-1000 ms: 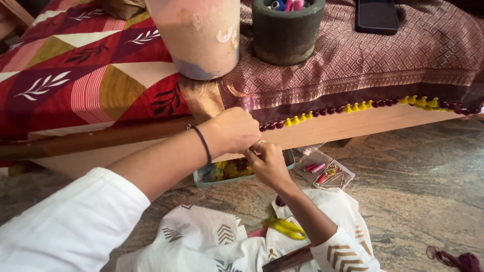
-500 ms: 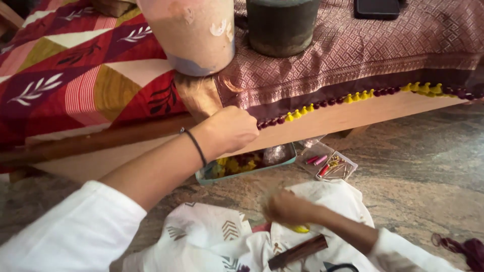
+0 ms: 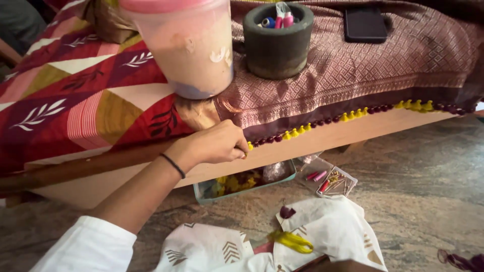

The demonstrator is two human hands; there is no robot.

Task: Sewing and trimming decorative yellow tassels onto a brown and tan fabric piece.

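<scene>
My left hand (image 3: 217,146) is pinched shut on the lower edge of a maroon patterned cloth (image 3: 353,70), at the left end of its row of yellow and maroon tassels (image 3: 348,117). A black band circles that wrist. The cloth hangs over the front of a low wooden platform (image 3: 322,138). My right hand is out of the picture. On my lap lies a white printed cloth (image 3: 333,226) with a yellow object (image 3: 292,241) and a loose maroon tassel (image 3: 287,211) on it.
A translucent jar with a pink lid (image 3: 186,45), a dark stone cup holding thread spools (image 3: 277,43) and a black phone (image 3: 365,24) stand on the platform. Below it sit a teal tray of tassels (image 3: 242,182) and a clear box of spools (image 3: 327,179). Maroon thread (image 3: 459,259) lies on the stone floor.
My right hand has left the cloth's edge, dropped towards my lap and gone out of view. My left hand stays pinched on the edge.
</scene>
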